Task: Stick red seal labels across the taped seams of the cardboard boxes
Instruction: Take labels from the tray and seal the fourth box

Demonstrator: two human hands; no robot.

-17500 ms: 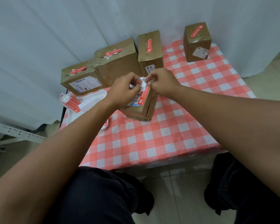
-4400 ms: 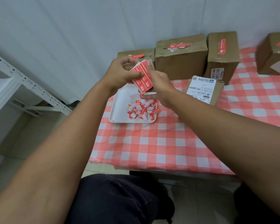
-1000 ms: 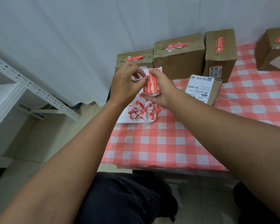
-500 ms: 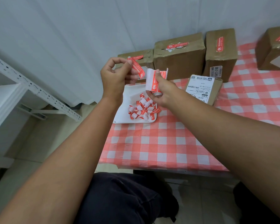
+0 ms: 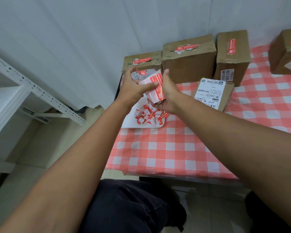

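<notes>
both hands (image 5: pixel 169 91) grip a label roll (image 5: pixel 155 89) over the red-checked tablecloth (image 5: pixel 166 148) by a white curtain (image 5: pixel 74 39).

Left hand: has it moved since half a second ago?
Yes. The left hand has come down and rightward, judged against the boxes behind, onto the label roll held by the right hand.

Seen from a head-worn camera: the person's two forearms are bare from elbow to wrist, with no sleeves, watch or gloves, and the left hand (image 5: pixel 133 88) and right hand (image 5: pixel 169 95) carry no rings. Dark, nearly black trousers (image 5: pixel 128 209), creased at the knee, cover both legs.
</notes>
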